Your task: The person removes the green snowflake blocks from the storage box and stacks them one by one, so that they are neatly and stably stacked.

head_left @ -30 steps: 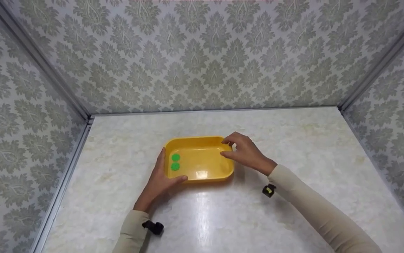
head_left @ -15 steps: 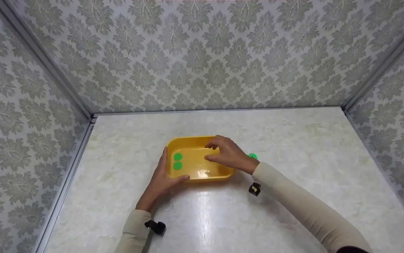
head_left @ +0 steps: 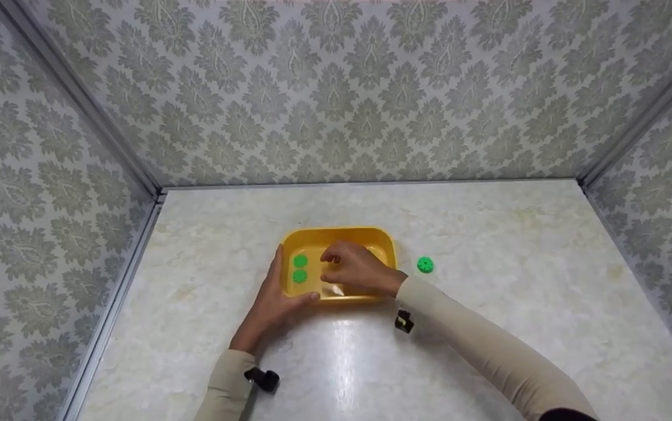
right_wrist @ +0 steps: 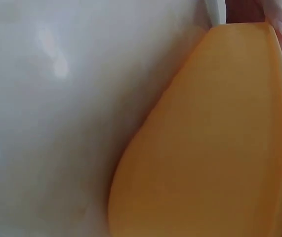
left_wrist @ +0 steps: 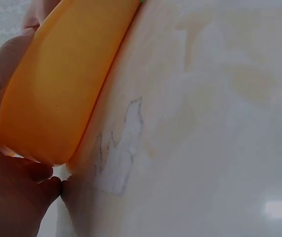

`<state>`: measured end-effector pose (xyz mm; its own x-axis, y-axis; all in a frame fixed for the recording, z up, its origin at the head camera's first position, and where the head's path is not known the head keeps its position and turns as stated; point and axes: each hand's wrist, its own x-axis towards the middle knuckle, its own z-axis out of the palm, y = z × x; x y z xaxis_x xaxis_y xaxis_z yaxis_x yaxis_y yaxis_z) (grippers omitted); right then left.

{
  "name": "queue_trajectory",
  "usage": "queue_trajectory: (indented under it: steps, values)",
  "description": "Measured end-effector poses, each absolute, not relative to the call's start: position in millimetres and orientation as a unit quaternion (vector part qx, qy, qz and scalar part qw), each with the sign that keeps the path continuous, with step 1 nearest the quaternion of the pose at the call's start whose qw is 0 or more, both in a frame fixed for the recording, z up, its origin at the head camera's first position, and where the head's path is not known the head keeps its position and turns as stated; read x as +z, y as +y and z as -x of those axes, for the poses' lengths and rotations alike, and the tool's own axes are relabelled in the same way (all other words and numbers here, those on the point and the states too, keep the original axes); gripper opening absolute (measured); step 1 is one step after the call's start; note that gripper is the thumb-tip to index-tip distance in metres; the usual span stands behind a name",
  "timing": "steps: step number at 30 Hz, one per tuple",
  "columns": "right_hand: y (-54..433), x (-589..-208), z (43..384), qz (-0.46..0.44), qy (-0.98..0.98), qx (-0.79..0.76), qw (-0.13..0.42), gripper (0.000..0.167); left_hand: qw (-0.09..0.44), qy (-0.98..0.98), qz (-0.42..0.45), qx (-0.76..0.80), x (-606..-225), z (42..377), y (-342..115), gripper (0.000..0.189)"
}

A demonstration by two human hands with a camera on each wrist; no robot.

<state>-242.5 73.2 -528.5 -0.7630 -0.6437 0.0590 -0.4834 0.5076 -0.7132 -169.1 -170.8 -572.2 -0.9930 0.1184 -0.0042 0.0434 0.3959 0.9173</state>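
Observation:
A shallow yellow plastic tray (head_left: 342,228) rests on the table in the head view. My left hand (head_left: 274,297) grips its near left corner, thumb over the front rim and fingers along the left side. In the left wrist view that hand's thumb and fingers wrap the tray's wall (left_wrist: 66,79). Two small green notched discs, a far disc (head_left: 300,261) and a near disc (head_left: 300,276), lie inside at the left. My right hand (head_left: 359,270) hovers over the tray's middle, thumb and fingers apart, nothing visible between them. The right wrist view shows mainly the tray's outer wall (right_wrist: 215,138).
Another green notched disc (head_left: 425,265), with a small dark centre, lies on the table just right of the tray. The pale marbled table (head_left: 517,292) ends against a patterned back wall (head_left: 365,105), with side walls at left and right.
My right hand has moved left from the tray's right rim to over its middle. This uncovers the green disc on the table. My left hand keeps its hold on the tray.

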Motion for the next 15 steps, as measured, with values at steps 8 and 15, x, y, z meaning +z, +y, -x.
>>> queue_trajectory:
  steps: [8,15]
  values:
    - [54.3,-536.6,242.4,0.321,0.865,-0.364,0.124,0.040,0.031,0.831,-0.042,0.554,-572.4,167.9,-169.8,0.135]
    - [40.1,-539.7,243.2,0.321,0.866,-0.362,0.125,0.037,0.035,0.829,-0.035,0.558,-572.2,165.8,-168.5,0.139]
